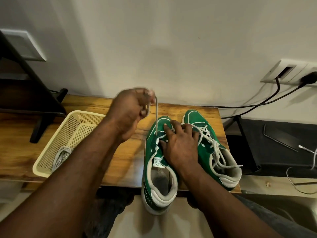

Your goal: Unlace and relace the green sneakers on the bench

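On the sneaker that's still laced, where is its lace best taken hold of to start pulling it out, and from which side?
Pinch the loose lace end trailing past the collar of the laced sneaker, coming from the right, heel side. It lies free there, clear of the eyelets, while the crossings nearer the toe sit against the right hand.

The left sneaker (151, 145) stands on the wooden tabletop (123, 162), its heel past the near edge. Above its toe, the left grip (130, 110) pinches a white lace (156, 117) drawn taut from an eyelet. The right grip (180, 145) rests spread across its tongue. Touching its right side stands the laced right sneaker (192, 117); to its left sits a cream basket (85, 114) holding a coiled white cord (61, 155).
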Demonstrator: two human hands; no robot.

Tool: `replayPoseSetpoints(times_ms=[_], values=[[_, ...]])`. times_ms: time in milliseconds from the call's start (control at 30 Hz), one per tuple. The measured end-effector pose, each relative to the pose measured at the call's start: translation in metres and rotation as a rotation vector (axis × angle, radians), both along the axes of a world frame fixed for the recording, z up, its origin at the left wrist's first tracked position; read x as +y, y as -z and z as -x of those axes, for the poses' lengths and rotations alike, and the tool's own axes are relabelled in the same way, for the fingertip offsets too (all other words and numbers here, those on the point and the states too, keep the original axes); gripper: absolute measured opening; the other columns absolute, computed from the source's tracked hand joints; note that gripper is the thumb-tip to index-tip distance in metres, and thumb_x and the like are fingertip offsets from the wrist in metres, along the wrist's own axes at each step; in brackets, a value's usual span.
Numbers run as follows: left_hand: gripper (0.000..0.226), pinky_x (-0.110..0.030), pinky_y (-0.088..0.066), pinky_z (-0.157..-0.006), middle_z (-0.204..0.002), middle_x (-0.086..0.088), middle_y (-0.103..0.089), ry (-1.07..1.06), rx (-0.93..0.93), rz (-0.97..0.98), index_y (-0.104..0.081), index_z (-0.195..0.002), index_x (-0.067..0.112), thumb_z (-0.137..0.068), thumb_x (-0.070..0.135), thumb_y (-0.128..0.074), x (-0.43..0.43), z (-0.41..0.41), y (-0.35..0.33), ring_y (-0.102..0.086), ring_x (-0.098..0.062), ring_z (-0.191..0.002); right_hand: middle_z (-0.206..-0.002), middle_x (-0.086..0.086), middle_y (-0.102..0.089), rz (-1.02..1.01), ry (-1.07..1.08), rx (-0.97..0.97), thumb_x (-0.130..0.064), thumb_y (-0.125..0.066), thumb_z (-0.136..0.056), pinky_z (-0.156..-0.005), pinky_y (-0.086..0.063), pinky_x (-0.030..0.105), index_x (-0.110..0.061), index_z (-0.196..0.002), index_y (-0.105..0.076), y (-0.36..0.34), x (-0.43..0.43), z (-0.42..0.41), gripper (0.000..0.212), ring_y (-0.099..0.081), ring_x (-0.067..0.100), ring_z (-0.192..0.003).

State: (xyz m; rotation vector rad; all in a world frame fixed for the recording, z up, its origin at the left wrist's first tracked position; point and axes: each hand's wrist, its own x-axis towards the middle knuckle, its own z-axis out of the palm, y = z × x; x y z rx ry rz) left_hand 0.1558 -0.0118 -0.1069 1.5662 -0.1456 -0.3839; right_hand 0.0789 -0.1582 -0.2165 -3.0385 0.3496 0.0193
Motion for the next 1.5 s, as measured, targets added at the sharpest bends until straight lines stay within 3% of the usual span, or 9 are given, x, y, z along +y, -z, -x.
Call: replayPoseSetpoints(times_ms=[233,400,567,667,933,1033,1200,1400,1500], values=[[0.027,-0.043,-0.058,-0.083,-0.091,-0.012,-0.072,-0.025,0.272,0.351,-0.062,-0.089,0.012,-0.110,0.022,-0.048,0.000,-0.003,0.010,-0.072,-0.025,-0.078,-0.168,-0.003,-0.029,0.018,0.006,0.027,-0.062,-0.055,-0.098,-0.114,-0.028,0.058,-0.034,-0.159,-0.037,-0.002,0.001,0.000,0.070,-0.026,0.034,-0.148],[0.026,-0.036,-0.053,-0.077,-0.093,0.001,-0.064,0.144,-0.146,-0.928,-0.059,-0.105,0.024,-0.092,0.043,-0.072,0.002,-0.008,0.051,-0.064,-0.024,-0.086,-0.168,-0.003,-0.029,0.003,0.015,0.034,-0.061,-0.055,-0.098,-0.115,-0.027,0.058,-0.035,-0.160,-0.036,-0.001,0.002,0.000,0.069,-0.025,0.034,-0.149],[0.027,-0.033,-0.041,-0.065,-0.098,0.000,-0.069,0.387,-0.185,-1.314,-0.074,-0.108,0.023,-0.097,0.046,-0.066,-0.008,-0.003,0.073,-0.060,-0.021,-0.085,-0.169,-0.002,-0.027,0.002,0.015,0.039,-0.061,-0.055,-0.099,-0.116,-0.027,0.059,-0.034,-0.161,-0.034,0.000,0.003,0.000,0.070,-0.026,0.034,-0.149],[0.027,-0.034,-0.046,-0.073,-0.101,-0.008,-0.071,0.334,-0.133,-1.064,-0.076,-0.107,0.015,-0.104,0.037,-0.061,-0.013,-0.001,0.063,-0.064,-0.024,-0.090,-0.168,-0.002,-0.031,0.003,0.012,0.029,-0.061,-0.054,-0.099,-0.114,-0.028,0.058,-0.033,-0.160,-0.036,0.000,0.002,0.000,0.069,-0.028,0.034,-0.147],[0.020,-0.039,-0.058,-0.093,-0.092,-0.003,-0.069,0.101,0.154,0.728,-0.059,-0.089,0.014,-0.104,0.025,-0.052,-0.002,0.001,-0.010,-0.068,-0.020,-0.084,-0.167,-0.003,-0.034,0.003,0.009,0.032,-0.060,-0.053,-0.100,-0.114,-0.030,0.059,-0.033,-0.159,-0.038,-0.002,0.001,-0.001,0.068,-0.028,0.033,-0.146],[0.026,-0.026,-0.038,-0.051,-0.078,-0.002,-0.056,0.036,0.135,0.305,-0.051,-0.090,0.015,-0.109,0.033,-0.051,0.003,-0.003,-0.002,-0.043,-0.011,-0.052,-0.167,-0.004,-0.034,-0.004,0.014,0.035,-0.060,-0.055,-0.099,-0.114,-0.030,0.060,-0.033,-0.159,-0.038,-0.002,0.002,0.000,0.069,-0.026,0.034,-0.148],[0.052,-0.037,-0.050,-0.085,-0.119,-0.004,-0.069,0.351,-0.218,-1.221,-0.052,-0.133,0.028,-0.092,0.052,-0.071,0.001,-0.003,0.051,-0.064,-0.028,-0.107,-0.168,-0.004,-0.034,-0.016,0.014,0.028,-0.060,-0.055,-0.099,-0.119,-0.024,0.061,-0.032,-0.159,-0.039,-0.002,0.002,0.000,0.068,-0.019,0.034,-0.155],[0.028,-0.034,-0.045,-0.075,-0.109,-0.005,-0.070,0.444,-0.198,-1.310,-0.073,-0.115,0.021,-0.104,0.042,-0.057,-0.012,-0.002,0.066,-0.061,-0.023,-0.091,-0.167,-0.003,-0.036,-0.031,0.007,0.002,-0.059,-0.055,-0.100,-0.123,-0.020,0.059,-0.031,-0.159,-0.040,0.001,0.002,-0.001,0.067,-0.020,0.033,-0.157],[0.026,-0.028,-0.039,-0.058,-0.097,-0.012,-0.074,0.280,0.050,-0.533,-0.072,-0.090,0.009,-0.107,0.022,-0.057,-0.007,-0.002,0.038,-0.053,-0.015,-0.059,-0.166,-0.002,-0.038,-0.045,0.002,-0.014,-0.058,-0.055,-0.100,-0.124,-0.021,0.059,-0.030,-0.158,-0.042,0.003,0.001,-0.001,0.066,-0.024,0.033,-0.155]])
